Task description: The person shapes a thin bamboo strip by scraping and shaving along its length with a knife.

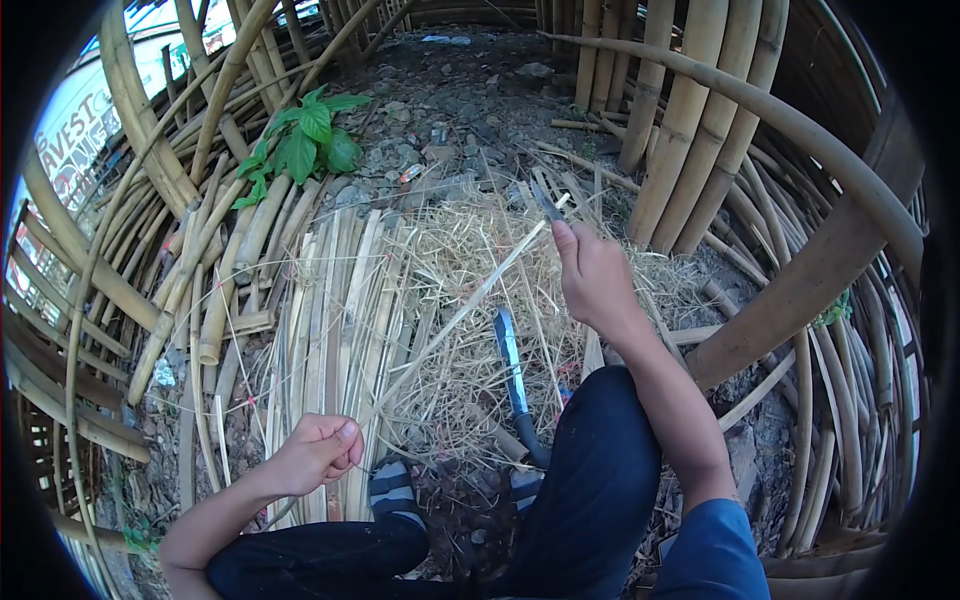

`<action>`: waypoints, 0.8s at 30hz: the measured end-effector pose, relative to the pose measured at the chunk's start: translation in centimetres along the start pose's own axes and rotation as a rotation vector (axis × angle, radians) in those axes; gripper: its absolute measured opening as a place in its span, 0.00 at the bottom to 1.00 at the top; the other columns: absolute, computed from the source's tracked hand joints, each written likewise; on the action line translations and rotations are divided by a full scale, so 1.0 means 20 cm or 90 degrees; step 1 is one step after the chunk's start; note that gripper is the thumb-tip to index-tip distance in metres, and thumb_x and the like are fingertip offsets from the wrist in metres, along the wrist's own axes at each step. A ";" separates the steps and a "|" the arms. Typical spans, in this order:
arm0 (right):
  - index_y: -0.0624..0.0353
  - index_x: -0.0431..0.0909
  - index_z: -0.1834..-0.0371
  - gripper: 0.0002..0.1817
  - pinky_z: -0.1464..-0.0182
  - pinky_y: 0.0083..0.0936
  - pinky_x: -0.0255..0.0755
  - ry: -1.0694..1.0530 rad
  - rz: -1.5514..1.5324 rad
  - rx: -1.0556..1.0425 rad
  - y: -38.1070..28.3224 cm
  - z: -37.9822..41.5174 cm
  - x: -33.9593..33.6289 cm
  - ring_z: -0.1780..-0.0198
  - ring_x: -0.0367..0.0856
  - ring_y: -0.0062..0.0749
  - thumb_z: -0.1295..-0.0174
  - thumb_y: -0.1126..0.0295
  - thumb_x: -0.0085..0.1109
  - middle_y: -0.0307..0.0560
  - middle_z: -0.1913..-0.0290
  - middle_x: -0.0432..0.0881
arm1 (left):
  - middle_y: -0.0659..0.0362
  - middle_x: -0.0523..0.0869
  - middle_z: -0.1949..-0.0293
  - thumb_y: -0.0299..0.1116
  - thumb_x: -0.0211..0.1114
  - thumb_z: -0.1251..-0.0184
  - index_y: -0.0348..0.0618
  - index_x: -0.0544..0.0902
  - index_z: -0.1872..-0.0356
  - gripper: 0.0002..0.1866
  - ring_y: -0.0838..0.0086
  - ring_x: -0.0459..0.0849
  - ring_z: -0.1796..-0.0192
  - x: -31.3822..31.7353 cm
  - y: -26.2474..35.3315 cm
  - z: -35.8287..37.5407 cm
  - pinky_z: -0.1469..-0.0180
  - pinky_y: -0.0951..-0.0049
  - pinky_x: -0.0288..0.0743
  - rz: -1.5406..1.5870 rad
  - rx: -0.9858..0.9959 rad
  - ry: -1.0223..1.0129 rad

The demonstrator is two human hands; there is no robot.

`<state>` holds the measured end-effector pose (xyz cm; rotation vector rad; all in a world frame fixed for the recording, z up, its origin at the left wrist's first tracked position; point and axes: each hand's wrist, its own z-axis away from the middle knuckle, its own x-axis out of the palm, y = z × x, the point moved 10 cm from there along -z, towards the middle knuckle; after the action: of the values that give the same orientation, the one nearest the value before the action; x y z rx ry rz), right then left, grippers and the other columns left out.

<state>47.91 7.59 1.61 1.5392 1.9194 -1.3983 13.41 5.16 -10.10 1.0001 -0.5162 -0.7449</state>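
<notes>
The left hand [325, 455], its grip closed in a fist, is at the lower end of a pale bamboo strip [455, 318], which slants up to the right above split strips [345, 300] and shavings [455, 250]. Beyond a long blade [510, 360] lying on the shavings, the right hand [597, 275] has its grip closed round a knife [546, 203] at the strip's upper end.

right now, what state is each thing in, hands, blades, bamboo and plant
left hand: closed, near the strip's lower end
right hand: closed around the knife
knife: held, blade bare, pointing away from the body
strip: nearly straight, slanting between the hands
large blade: unsheathed, lying on the shavings
shavings: loose, heaped
slats: split, laid lengthwise
plant: green, leafy
</notes>
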 end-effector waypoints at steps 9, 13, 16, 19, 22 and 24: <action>0.64 0.75 0.69 0.26 0.68 0.48 0.68 -0.131 -0.045 -0.029 -0.13 0.09 0.11 0.74 0.78 0.59 0.27 0.51 0.41 0.62 0.81 0.76 | 0.67 0.69 0.81 0.36 0.48 0.23 0.38 0.77 0.72 0.18 0.85 0.65 0.78 -0.07 0.09 -0.03 0.75 0.81 0.61 -0.190 0.085 0.159; 0.63 0.76 0.70 0.24 0.73 0.39 0.68 -0.367 -0.273 -0.061 -0.30 0.22 0.33 0.81 0.75 0.40 0.29 0.52 0.47 0.48 0.84 0.74 | 0.65 0.73 0.81 0.33 0.51 0.25 0.38 0.78 0.71 0.14 0.85 0.68 0.78 -0.05 0.18 -0.02 0.74 0.80 0.63 -0.272 0.147 0.205; 0.61 0.77 0.72 0.21 0.76 0.27 0.65 -0.579 -0.516 0.055 -0.39 0.34 0.38 0.82 0.71 0.23 0.29 0.55 0.51 0.37 0.83 0.73 | 0.64 0.73 0.82 0.32 0.53 0.26 0.37 0.78 0.72 0.14 0.84 0.69 0.79 0.00 0.25 -0.01 0.75 0.79 0.64 -0.325 0.201 0.198; 0.59 0.78 0.73 0.18 0.79 0.14 0.58 -0.675 -0.645 0.197 -0.39 0.39 0.38 0.82 0.66 0.13 0.28 0.60 0.52 0.33 0.83 0.72 | 0.62 0.73 0.84 0.31 0.52 0.26 0.37 0.78 0.72 0.14 0.82 0.70 0.80 -0.01 0.26 0.01 0.76 0.78 0.64 -0.359 0.246 0.208; 0.62 0.79 0.72 0.18 0.80 0.15 0.55 -0.562 -0.662 0.234 -0.31 0.32 0.35 0.84 0.61 0.14 0.29 0.60 0.54 0.34 0.84 0.71 | 0.66 0.70 0.83 0.34 0.51 0.23 0.37 0.76 0.73 0.16 0.86 0.66 0.80 0.00 0.27 0.02 0.77 0.81 0.60 -0.347 0.274 0.189; 0.62 0.79 0.72 0.18 0.80 0.15 0.55 -0.568 -0.674 0.239 -0.29 0.31 0.34 0.84 0.61 0.14 0.30 0.60 0.55 0.34 0.84 0.70 | 0.64 0.72 0.84 0.32 0.51 0.24 0.37 0.77 0.73 0.16 0.83 0.70 0.80 -0.01 0.28 0.02 0.76 0.79 0.63 -0.359 0.270 0.191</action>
<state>38.42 6.70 -3.41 -0.2818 1.8693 -2.3521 14.78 6.92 -4.86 1.6602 -0.1205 -0.9796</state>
